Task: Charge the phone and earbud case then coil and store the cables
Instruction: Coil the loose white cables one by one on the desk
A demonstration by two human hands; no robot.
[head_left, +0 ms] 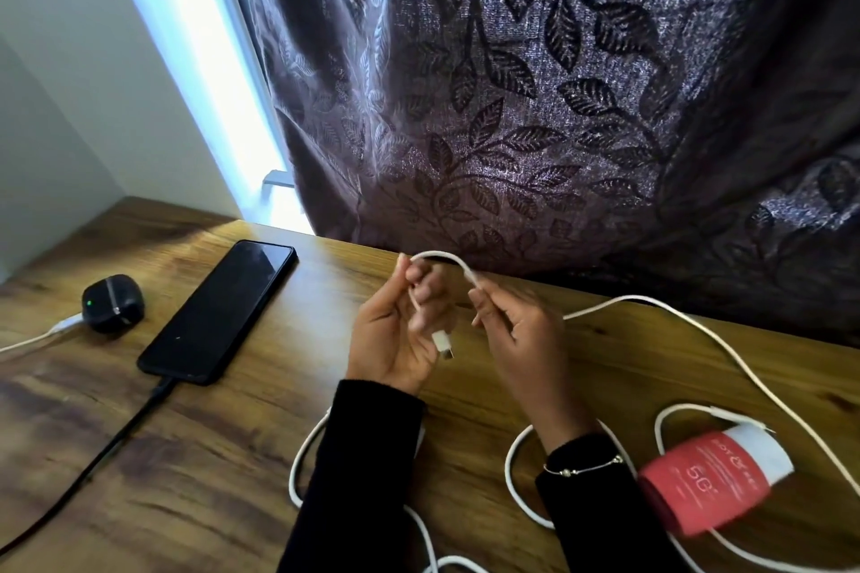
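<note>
Head view, both hands [460, 321] raised, pinching white cable [698, 330]

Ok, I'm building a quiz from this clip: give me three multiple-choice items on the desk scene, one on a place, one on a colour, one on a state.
1. Where does the earbud case sit?
A. left of the phone
B. right of the red tube
C. in a hand

2. What colour is the cable plugged into the phone?
A. white
B. black
C. red

3. What are the hands doing?
A. both resting flat on the desk
B. both holding a white cable
C. one lifting the phone

Answers: 1 A, the case lies nearer the desk's left edge. 2 B, a black cable leaves the phone's near end. 3 B, left hand and right hand arch the white cable between them, its plug hanging free.
</note>
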